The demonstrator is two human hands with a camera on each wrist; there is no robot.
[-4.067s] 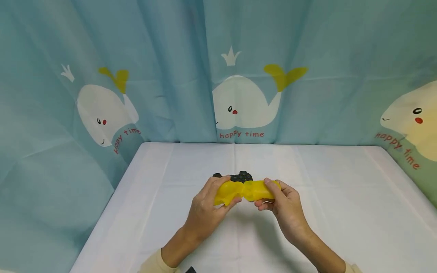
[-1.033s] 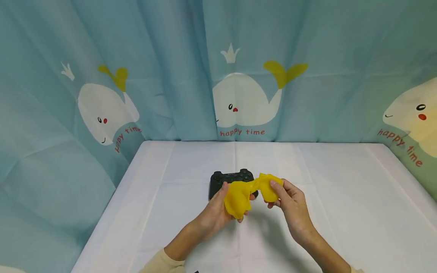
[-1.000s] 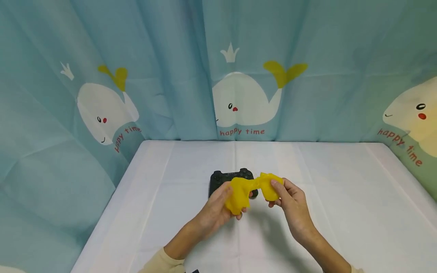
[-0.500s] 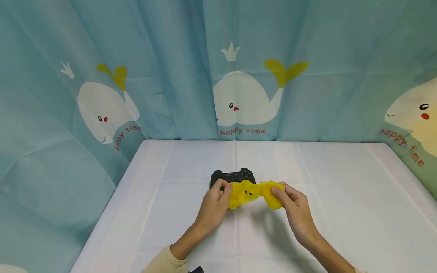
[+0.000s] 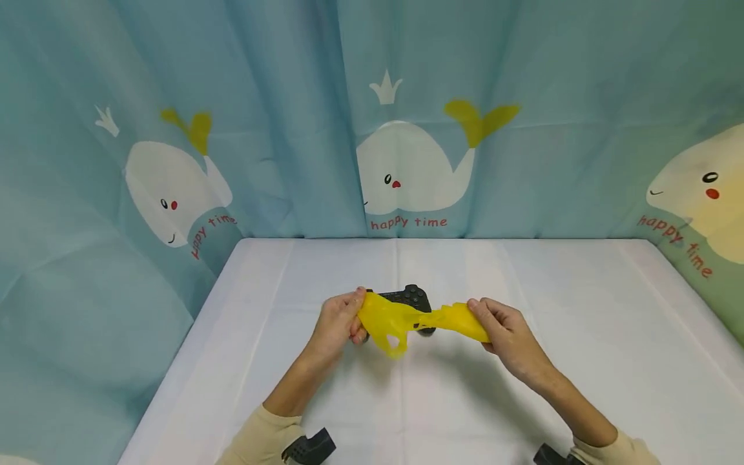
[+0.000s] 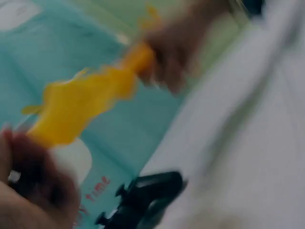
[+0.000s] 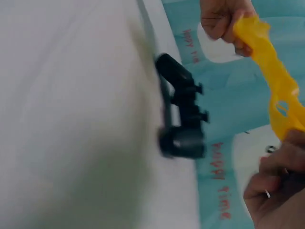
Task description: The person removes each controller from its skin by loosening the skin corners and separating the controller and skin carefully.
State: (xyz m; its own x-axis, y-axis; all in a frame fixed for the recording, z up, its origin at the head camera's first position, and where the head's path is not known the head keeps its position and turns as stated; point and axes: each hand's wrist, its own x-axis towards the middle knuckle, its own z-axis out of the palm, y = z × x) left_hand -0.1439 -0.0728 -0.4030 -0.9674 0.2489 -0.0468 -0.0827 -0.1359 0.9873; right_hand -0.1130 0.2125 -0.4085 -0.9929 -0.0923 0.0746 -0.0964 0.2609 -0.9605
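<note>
A soft yellow silicone controller cover (image 5: 388, 318) is stretched in the air between both hands, its middle drawn thin and twisted. My left hand (image 5: 339, 321) pinches one end, where a hole hangs open at the lower edge. At the other end, my right hand (image 5: 511, 334) grips the cover between thumb and fingers. Behind and below it a black game controller (image 5: 414, 297) lies on the table, partly hidden by cover and left hand. Both wrist views show the cover (image 7: 272, 71) pulled lengthwise; the left one is blurred.
A white cloth covers the table (image 5: 523, 278). Beyond its back edge hangs a blue-green curtain (image 5: 279, 129) printed with whales and red lettering. Dark camera mounts (image 5: 310, 445) sit on both sleeves.
Earlier the cover was bunched up, with the hands close together. Now the hands have moved apart, left hand leftward, right hand slightly rightward, pulling the cover longer. The controller stays on the table.
</note>
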